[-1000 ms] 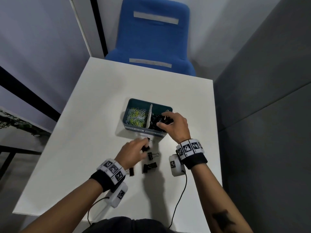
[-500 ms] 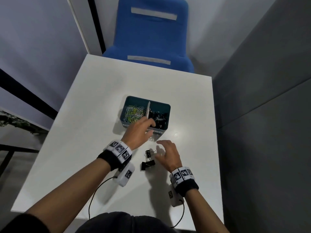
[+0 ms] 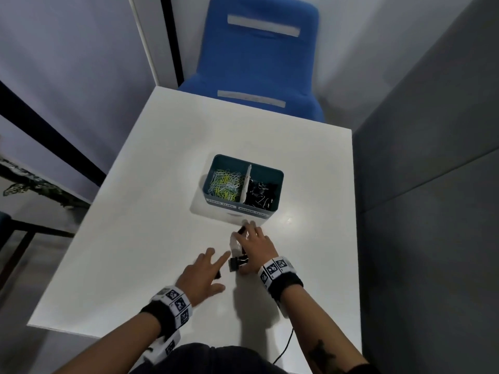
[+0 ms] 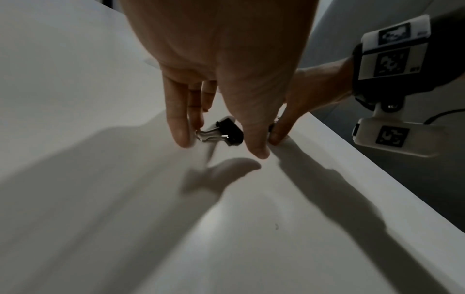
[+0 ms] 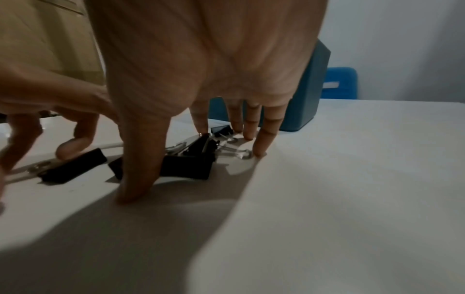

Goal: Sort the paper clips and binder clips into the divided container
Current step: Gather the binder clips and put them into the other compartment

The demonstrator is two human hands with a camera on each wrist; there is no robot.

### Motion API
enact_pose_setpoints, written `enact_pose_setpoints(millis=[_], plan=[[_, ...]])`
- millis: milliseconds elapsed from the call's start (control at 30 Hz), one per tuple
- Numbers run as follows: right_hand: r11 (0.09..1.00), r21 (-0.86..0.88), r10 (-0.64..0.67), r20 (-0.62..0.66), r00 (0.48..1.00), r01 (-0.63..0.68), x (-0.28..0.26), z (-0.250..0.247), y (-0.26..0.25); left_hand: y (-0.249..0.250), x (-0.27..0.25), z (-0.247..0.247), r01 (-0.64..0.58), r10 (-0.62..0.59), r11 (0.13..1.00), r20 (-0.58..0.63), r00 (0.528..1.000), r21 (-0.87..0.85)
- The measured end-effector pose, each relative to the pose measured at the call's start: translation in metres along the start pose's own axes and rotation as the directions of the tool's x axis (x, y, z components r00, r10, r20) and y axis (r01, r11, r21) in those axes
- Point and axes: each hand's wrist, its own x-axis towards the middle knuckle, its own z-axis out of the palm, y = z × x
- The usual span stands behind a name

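Half a second before, the left hand [image 3: 201,273] had been reaching at the teal divided plastic container [image 3: 266,172]; it was now drawn back to the white bench [image 3: 151,211], fingers spread and straight, one fingertip laid on a small black binder clip [image 4: 227,132]. The right hand [image 3: 255,242] had been moved forward and was arched over the loose black binder clips [image 5: 187,162], its grip spread, fingertips planted on the bench around them. Only the right wrist view showed those clips beneath the palm. Yellow and white paper clips [image 3: 225,183] were seen in the left compartment, black ones in the right.
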Motion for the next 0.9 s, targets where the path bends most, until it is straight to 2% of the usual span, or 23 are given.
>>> enact_pose_setpoints(millis=[167, 300, 400, 500, 633, 733, 833, 900], plan=[[0.975, 0.19, 0.139, -0.102, 0.985, -0.118, -0.019, 0.016, 0.004, 0.014, 0.009, 0.007, -0.056, 0.056, 0.998, -0.146, 0.988, 0.006], [0.93, 0.325, 0.223, -0.133, 0.966, -0.17, -0.029, 0.026, 0.002, 0.009, 0.013, 0.014, -0.092, 0.104, 0.992, -0.15, 0.983, 0.088], [0.891, 0.423, 0.253, -0.162, 0.954, -0.165, -0.036, 0.028, 0.001, 0.007, 0.012, 0.007, -0.068, 0.063, 0.997, -0.173, 0.983, -0.023], [0.85, 0.497, 0.301, -0.186, 0.935, -0.175, -0.042, 0.031, 0.001, 0.016, 0.012, -0.02, -0.053, 0.015, 0.984, -0.221, 0.975, -0.17], [0.791, 0.579, 0.357, -0.174, 0.918, -0.197, -0.051, 0.031, 0.001, 0.044, 0.029, -0.083, -0.186, 0.089, 0.953, -0.365, 0.927, -0.238], [0.738, 0.643, 0.396, -0.171, 0.902, -0.202, -0.057, 0.025, 0.004, 0.067, 0.054, -0.131, -0.237, 0.085, 0.928, -0.456, 0.886, -0.287], [0.709, 0.681, 0.43, -0.214, 0.877, -0.182, -0.062, 0.0, 0.006, 0.076, 0.078, -0.164, -0.252, 0.052, 0.91, -0.513, 0.857, -0.329], [0.679, 0.719, 0.449, -0.251, 0.858, -0.145, -0.062, -0.027, 0.009, 0.073, 0.081, -0.168, -0.232, 0.03, 0.925, -0.549, 0.835, -0.302]])
